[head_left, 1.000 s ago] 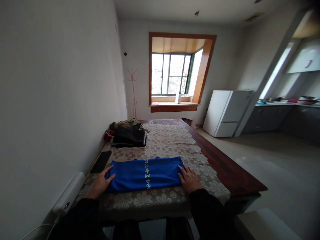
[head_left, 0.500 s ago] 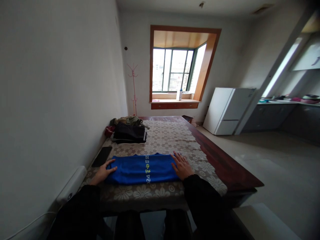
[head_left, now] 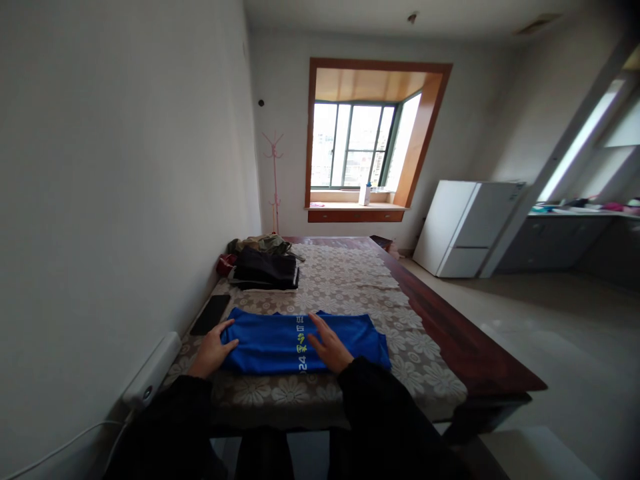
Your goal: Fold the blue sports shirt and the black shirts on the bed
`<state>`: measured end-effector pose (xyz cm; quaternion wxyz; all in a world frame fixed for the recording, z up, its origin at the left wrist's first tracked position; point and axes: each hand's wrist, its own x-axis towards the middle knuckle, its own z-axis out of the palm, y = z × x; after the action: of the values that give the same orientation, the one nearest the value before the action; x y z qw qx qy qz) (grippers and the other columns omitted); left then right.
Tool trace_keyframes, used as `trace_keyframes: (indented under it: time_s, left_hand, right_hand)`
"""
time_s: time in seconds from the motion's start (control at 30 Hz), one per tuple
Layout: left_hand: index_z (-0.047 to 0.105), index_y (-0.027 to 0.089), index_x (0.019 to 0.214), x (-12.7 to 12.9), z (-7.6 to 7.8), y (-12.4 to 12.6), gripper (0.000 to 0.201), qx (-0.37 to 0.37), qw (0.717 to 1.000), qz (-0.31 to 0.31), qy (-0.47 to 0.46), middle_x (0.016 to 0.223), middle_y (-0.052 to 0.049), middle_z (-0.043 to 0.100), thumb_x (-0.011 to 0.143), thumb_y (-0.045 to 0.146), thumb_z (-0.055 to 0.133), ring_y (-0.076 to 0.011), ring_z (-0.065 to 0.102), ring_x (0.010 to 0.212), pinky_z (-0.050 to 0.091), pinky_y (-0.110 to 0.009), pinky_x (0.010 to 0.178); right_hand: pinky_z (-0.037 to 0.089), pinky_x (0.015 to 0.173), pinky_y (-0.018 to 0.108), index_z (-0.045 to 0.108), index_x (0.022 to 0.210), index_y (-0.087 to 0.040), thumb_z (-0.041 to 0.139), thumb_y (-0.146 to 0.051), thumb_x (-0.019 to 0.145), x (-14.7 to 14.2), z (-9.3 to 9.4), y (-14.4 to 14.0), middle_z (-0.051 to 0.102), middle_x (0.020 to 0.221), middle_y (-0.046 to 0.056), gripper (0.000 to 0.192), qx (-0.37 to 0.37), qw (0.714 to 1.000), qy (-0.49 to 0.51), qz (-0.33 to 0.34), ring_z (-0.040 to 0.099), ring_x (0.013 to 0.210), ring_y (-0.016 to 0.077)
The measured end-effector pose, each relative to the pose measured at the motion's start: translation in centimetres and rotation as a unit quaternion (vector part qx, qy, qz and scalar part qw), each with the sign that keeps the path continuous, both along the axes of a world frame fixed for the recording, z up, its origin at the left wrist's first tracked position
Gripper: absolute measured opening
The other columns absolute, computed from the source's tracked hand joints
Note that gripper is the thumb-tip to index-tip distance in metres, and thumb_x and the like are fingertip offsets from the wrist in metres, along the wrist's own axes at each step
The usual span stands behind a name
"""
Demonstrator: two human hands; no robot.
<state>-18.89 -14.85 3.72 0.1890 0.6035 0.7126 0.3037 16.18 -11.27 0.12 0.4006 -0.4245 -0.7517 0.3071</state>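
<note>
A folded blue shirt [head_left: 270, 340] with yellow and white print lies flat on the lace tablecloth [head_left: 350, 280] at the near end of the table. My left hand [head_left: 213, 350] rests flat at the shirt's left end, fingers spread on the cloth. My right hand [head_left: 327, 345] lies flat on the middle of the shirt, just right of the print, fingers pointing away from me. Neither hand grips anything.
A black phone [head_left: 210, 315] lies left of the shirt near the wall. A pile of dark folded clothes [head_left: 265, 267] sits farther back. A white box [head_left: 153, 370] with a cable is at the near left. The table's bare wooden edge [head_left: 460, 340] runs along the right; a white fridge [head_left: 465, 230] stands beyond.
My right hand slid left from the shirt's right end onto its middle. My left hand stayed at the left end. The view shifted slightly.
</note>
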Motion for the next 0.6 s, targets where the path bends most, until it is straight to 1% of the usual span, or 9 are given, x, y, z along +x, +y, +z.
trace_keyframes:
  time_s: [0.07,0.1,0.17,0.23,0.33,0.4,0.5,0.53,0.6]
  left_hand:
    - [0.060,0.015,0.137,0.0,0.5,0.0,0.068,0.004,1.000,0.005,-0.011,0.139,-0.012,0.065,0.072,0.030,0.070,-0.0301,0.063,0.126,0.046,-0.038,0.110]
    - [0.060,0.016,0.137,0.0,0.7,0.0,0.068,0.007,1.000,0.007,-0.017,0.138,-0.012,0.067,0.072,0.031,0.071,-0.0300,0.063,0.125,0.047,-0.038,0.109]
    - [0.061,0.016,0.136,-0.1,1.1,0.1,0.067,0.016,0.999,0.012,-0.037,0.136,-0.011,0.068,0.072,0.032,0.072,-0.0298,0.064,0.123,0.048,-0.038,0.108]
    - [0.061,0.016,0.136,0.0,1.7,0.3,0.067,0.029,0.998,0.010,-0.063,0.136,-0.011,0.068,0.072,0.032,0.072,-0.0291,0.065,0.122,0.049,-0.037,0.108]
    - [0.061,0.016,0.136,1.3,3.6,1.0,0.065,0.058,0.994,0.000,-0.096,0.137,-0.010,0.067,0.073,0.030,0.072,-0.0282,0.064,0.124,0.047,-0.037,0.110]
    - [0.061,0.016,0.134,3.4,5.7,1.8,0.062,0.088,0.991,-0.014,-0.103,0.138,-0.010,0.066,0.073,0.027,0.072,-0.0276,0.062,0.126,0.045,-0.037,0.112]
    - [0.062,0.017,0.132,9.0,9.5,3.0,0.059,0.143,0.983,-0.058,-0.103,0.134,-0.010,0.068,0.074,0.022,0.072,-0.0275,0.063,0.123,0.045,-0.041,0.113]
    - [0.063,0.018,0.131,11.3,10.6,3.3,0.058,0.153,0.978,-0.092,-0.109,0.132,-0.010,0.068,0.073,0.021,0.073,-0.0278,0.063,0.122,0.045,-0.042,0.113]
    - [0.062,0.020,0.132,15.9,12.2,3.7,0.061,0.167,0.959,-0.166,-0.158,0.131,-0.011,0.068,0.073,0.023,0.076,-0.0281,0.064,0.119,0.047,-0.043,0.110]
  right_hand:
    - [0.041,0.113,0.049,0.042,0.153,-0.032,0.048,-0.055,0.095,-4.6,-0.1,0.2,0.049,0.154,0.006,0.062,-0.110,0.979,0.163,0.059,0.048,0.139,0.0259]
    - [0.042,0.112,0.049,0.043,0.152,-0.033,0.048,-0.059,0.094,-6.5,-0.5,0.5,0.048,0.155,0.006,0.063,-0.152,0.961,0.227,0.054,0.047,0.140,0.0267]
    - [0.042,0.112,0.051,0.042,0.152,-0.034,0.042,-0.066,0.093,-9.2,-1.7,1.2,0.045,0.156,0.006,0.067,-0.202,0.927,0.316,0.002,0.042,0.144,0.0281]
    - [0.041,0.113,0.052,0.036,0.155,-0.034,0.029,-0.070,0.093,-10.4,-3.2,2.1,0.046,0.155,0.007,0.072,-0.209,0.910,0.355,-0.045,0.041,0.145,0.0281]
    - [0.043,0.111,0.052,0.028,0.157,-0.038,0.012,-0.072,0.093,-10.7,-4.8,3.0,0.048,0.153,0.005,0.074,-0.184,0.918,0.348,-0.048,0.047,0.140,0.0264]
    - [0.045,0.110,0.052,0.025,0.158,-0.040,0.007,-0.070,0.093,-10.5,-4.9,3.2,0.049,0.153,0.004,0.074,-0.189,0.920,0.340,-0.049,0.050,0.138,0.0252]
    - [0.047,0.106,0.052,0.019,0.160,-0.037,-0.004,-0.064,0.095,-9.2,-3.6,3.4,0.049,0.153,0.006,0.074,-0.212,0.919,0.329,-0.047,0.055,0.133,0.0247]
    - [0.048,0.105,0.052,0.019,0.160,-0.036,-0.008,-0.063,0.095,-8.3,-2.9,3.4,0.050,0.153,0.007,0.075,-0.201,0.926,0.318,-0.042,0.058,0.131,0.0252]
    - [0.049,0.101,0.054,0.026,0.159,-0.033,-0.010,-0.062,0.096,-5.6,-1.4,3.3,0.056,0.147,0.008,0.078,-0.134,0.953,0.271,-0.034,0.061,0.126,0.0274]
